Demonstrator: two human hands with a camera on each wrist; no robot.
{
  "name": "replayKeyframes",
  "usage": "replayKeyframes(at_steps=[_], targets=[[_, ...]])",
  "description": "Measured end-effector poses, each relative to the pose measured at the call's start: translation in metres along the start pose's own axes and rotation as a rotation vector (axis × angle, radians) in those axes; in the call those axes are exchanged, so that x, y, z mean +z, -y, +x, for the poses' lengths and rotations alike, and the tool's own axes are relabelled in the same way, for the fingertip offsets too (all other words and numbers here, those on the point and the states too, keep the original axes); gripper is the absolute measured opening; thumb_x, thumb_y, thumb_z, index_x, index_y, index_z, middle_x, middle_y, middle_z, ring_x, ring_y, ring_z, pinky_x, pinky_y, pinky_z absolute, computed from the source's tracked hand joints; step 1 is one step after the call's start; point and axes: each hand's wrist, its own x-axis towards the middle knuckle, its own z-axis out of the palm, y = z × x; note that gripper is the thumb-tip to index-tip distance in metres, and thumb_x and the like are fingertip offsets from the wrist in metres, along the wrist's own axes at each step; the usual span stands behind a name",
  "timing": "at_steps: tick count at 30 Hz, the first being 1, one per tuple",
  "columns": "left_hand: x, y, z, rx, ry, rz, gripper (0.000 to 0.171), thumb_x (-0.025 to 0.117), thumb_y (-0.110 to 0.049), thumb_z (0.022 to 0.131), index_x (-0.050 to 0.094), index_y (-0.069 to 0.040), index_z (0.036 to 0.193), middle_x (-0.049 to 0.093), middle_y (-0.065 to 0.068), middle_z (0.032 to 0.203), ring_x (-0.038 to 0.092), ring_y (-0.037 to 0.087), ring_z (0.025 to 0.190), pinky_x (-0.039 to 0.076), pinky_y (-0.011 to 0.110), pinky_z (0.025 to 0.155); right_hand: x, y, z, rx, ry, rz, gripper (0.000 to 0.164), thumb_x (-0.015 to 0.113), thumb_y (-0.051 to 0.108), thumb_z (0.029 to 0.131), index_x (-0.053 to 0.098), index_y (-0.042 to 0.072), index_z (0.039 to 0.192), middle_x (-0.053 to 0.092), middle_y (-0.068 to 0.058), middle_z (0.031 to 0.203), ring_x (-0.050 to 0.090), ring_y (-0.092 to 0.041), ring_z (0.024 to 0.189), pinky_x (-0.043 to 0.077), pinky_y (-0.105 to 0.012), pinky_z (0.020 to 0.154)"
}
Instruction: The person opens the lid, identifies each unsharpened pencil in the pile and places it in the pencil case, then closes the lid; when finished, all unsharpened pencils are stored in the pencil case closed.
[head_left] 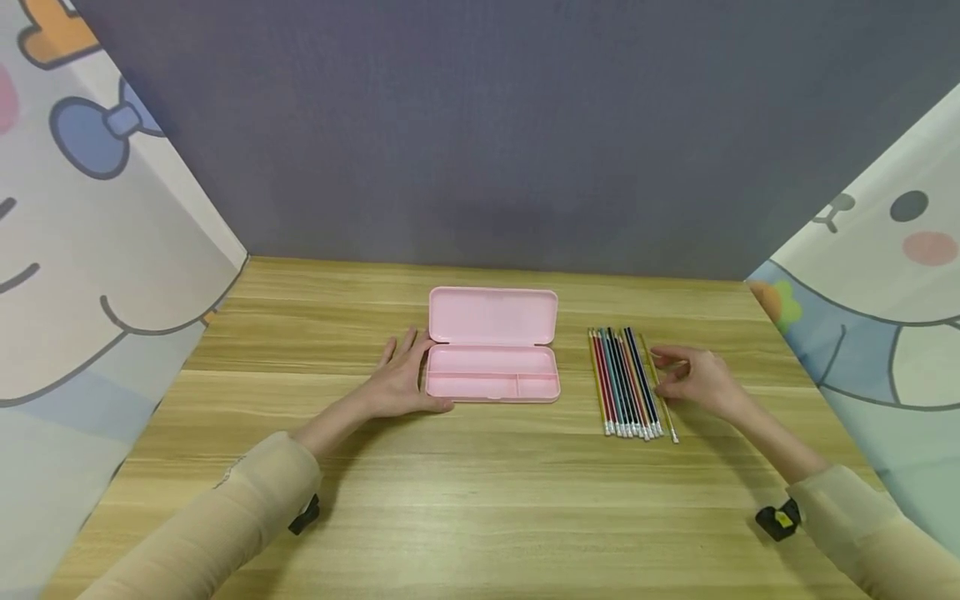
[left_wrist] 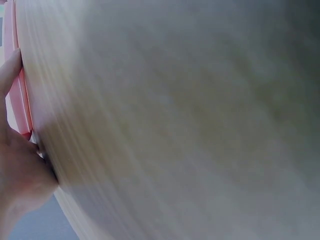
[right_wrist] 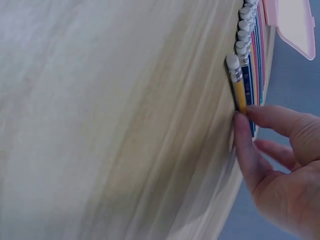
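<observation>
An open pink pencil case (head_left: 491,360) lies on the table, its lid (head_left: 492,315) tipped back and its compartments bare. My left hand (head_left: 397,387) holds the case's left end, thumb along the front edge and fingers spread by the back corner. In the left wrist view the thumb lies against the case's pink side (left_wrist: 22,107). To the right of the case, several pencils (head_left: 622,383) lie side by side, eraser ends towards me. My right hand (head_left: 701,379) pinches a yellow pencil (right_wrist: 241,95) at the right of the row, between thumb and finger.
The wooden table (head_left: 480,508) runs back to a dark grey panel (head_left: 480,142). Cartoon-printed sheets stand at the left (head_left: 135,250) and right (head_left: 885,275). A black wrist device (head_left: 778,520) sits at the right sleeve.
</observation>
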Motion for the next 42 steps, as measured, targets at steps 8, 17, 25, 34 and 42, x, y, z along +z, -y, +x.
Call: replayKeyframes(at_steps=[8,17,25,34,42], targets=[[0.002,0.006,0.006,-0.006,0.008,0.008,0.102,0.083,-0.059,0.075,0.032,-0.018,0.153,0.016,0.012,0.174,-0.001,0.041,0.162,-0.008,0.062,0.129,-0.001,0.002,0.003,0.112,0.048,0.016,0.063,0.079,0.005,0.081,0.055,-0.013,0.137,0.071,-0.018,0.101,0.071,-0.010,0.077,0.061,-0.026,0.061],[0.002,0.005,0.007,0.003,0.015,0.011,0.103,0.083,-0.059,0.075,0.030,-0.019,0.153,0.013,0.012,0.174,-0.002,0.040,0.162,-0.009,0.062,0.129,-0.010,0.006,0.006,0.109,0.084,0.125,0.061,0.066,-0.003,0.086,0.046,-0.017,0.142,0.068,-0.024,0.102,0.068,-0.010,0.071,0.063,-0.031,0.061],[0.001,0.001,0.004,-0.013,0.013,0.023,0.103,0.083,-0.058,0.075,0.031,-0.017,0.153,0.017,0.014,0.173,0.000,0.041,0.162,-0.008,0.062,0.129,-0.022,0.020,0.014,0.073,0.042,0.205,0.059,0.062,0.000,0.094,0.044,-0.009,0.149,0.063,-0.029,0.113,0.071,-0.010,0.080,0.066,-0.035,0.070],[0.000,-0.001,0.001,0.001,-0.003,0.021,0.102,0.083,-0.058,0.075,0.032,-0.015,0.152,0.017,0.015,0.173,0.002,0.044,0.161,-0.007,0.063,0.129,-0.024,0.046,0.026,0.026,0.042,0.301,0.058,0.065,0.008,0.099,0.044,0.002,0.153,0.061,-0.026,0.117,0.074,-0.014,0.088,0.066,-0.042,0.077],[-0.001,-0.002,0.000,-0.003,0.004,0.018,0.102,0.084,-0.056,0.075,0.033,-0.013,0.152,0.018,0.017,0.173,0.002,0.045,0.161,-0.006,0.065,0.128,-0.012,0.074,0.043,-0.077,0.041,0.360,0.060,0.067,0.012,0.099,0.046,0.011,0.155,0.063,-0.020,0.114,0.073,-0.018,0.087,0.065,-0.041,0.075]])
